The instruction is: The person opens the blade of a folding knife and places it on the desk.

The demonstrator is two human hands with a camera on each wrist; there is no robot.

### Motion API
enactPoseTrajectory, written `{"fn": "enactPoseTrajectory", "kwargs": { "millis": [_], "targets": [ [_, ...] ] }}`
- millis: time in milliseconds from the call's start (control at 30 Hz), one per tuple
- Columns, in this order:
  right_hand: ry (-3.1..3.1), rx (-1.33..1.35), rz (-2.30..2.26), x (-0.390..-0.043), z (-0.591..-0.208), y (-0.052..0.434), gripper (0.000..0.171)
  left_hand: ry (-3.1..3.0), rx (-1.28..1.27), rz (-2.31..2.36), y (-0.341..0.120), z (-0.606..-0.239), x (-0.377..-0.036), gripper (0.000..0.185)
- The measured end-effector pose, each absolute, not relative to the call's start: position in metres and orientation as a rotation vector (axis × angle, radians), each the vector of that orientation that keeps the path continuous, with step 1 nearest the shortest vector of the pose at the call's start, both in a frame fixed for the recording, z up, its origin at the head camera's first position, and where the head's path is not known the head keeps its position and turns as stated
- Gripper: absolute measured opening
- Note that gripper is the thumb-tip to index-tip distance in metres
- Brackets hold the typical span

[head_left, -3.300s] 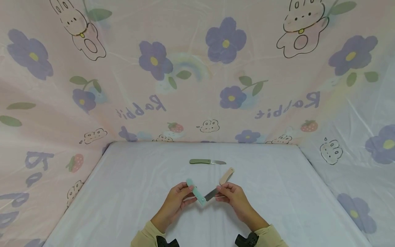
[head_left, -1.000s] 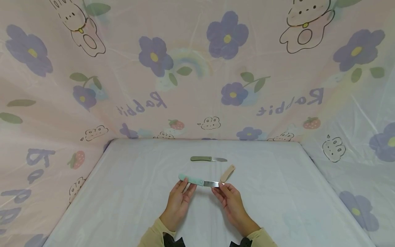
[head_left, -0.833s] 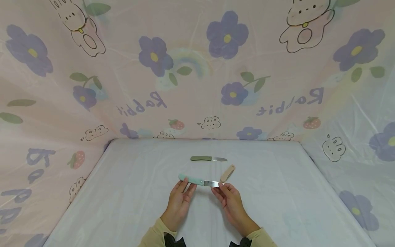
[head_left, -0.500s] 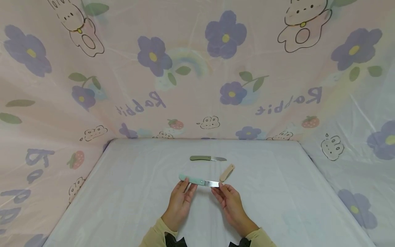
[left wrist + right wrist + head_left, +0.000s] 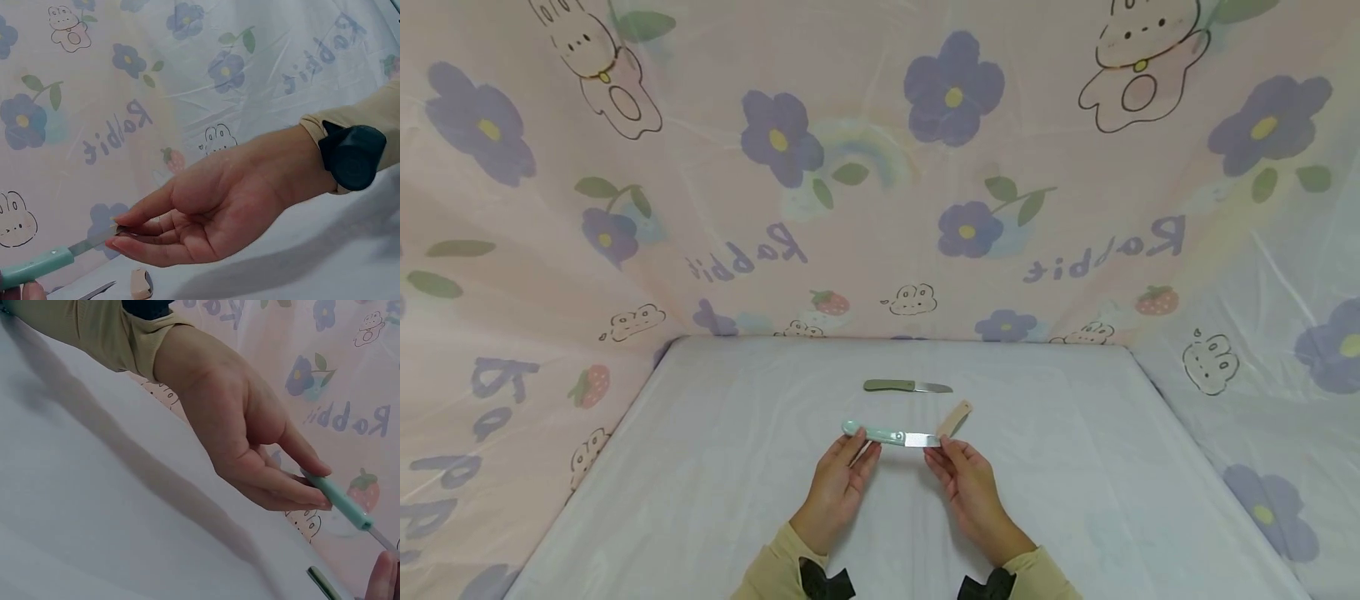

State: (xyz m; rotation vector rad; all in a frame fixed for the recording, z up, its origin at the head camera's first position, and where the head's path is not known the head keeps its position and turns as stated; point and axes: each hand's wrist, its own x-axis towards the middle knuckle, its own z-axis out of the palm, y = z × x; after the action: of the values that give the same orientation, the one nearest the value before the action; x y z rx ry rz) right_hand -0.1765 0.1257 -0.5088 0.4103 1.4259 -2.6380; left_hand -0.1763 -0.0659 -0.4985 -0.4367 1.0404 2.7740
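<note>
A folding knife (image 5: 883, 436) with a mint-green handle is unfolded, its blade in line with the handle. My left hand (image 5: 835, 487) pinches the handle between thumb and fingers. At the other end, my right hand (image 5: 966, 487) pinches the blade (image 5: 921, 440) near its tip. The left wrist view shows the right hand (image 5: 219, 206) with thumb and fingertips on the blade's end. In the right wrist view the left hand (image 5: 250, 431) grips the rear of the mint handle (image 5: 340, 501). The knife is held level above the table.
An unfolded green-handled knife (image 5: 889, 385) lies farther back on the white table (image 5: 715, 467), blade to the right. A beige folding knife (image 5: 955, 418) lies folded just behind the right hand. Cloth (image 5: 865, 200) printed with flowers and rabbits encloses the back and sides.
The mint knife went from half folded to straight. Over the last half second both hands shifted it slightly right and away, tilting it. The two knives on the table stayed put.
</note>
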Motion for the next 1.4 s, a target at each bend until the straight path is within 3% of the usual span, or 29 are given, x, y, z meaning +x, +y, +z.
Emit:
{"fn": "enactPoseTrajectory", "kwargs": {
  "millis": [233, 500, 1100, 1400],
  "targets": [
    [1.404, 0.428, -2.629, -0.186, -0.502, 0.132, 0.037, 1.111, -0.407, 2.744, -0.066, -0.499, -0.182, 0.04],
    [1.374, 0.444, -2.636, -0.197, -0.498, 0.136, 0.041, 1.163, -0.397, 2.709, -0.068, -0.496, -0.191, 0.036],
    [1.477, 0.47, -2.626, -0.225, -0.49, 0.14, 0.03, 1.237, -0.409, 2.711, -0.059, -0.499, -0.228, 0.04],
    [1.567, 0.512, -2.616, -0.246, -0.5, 0.138, 0.035, 1.211, -0.476, 2.674, -0.056, -0.507, -0.249, 0.04]
  ]
}}
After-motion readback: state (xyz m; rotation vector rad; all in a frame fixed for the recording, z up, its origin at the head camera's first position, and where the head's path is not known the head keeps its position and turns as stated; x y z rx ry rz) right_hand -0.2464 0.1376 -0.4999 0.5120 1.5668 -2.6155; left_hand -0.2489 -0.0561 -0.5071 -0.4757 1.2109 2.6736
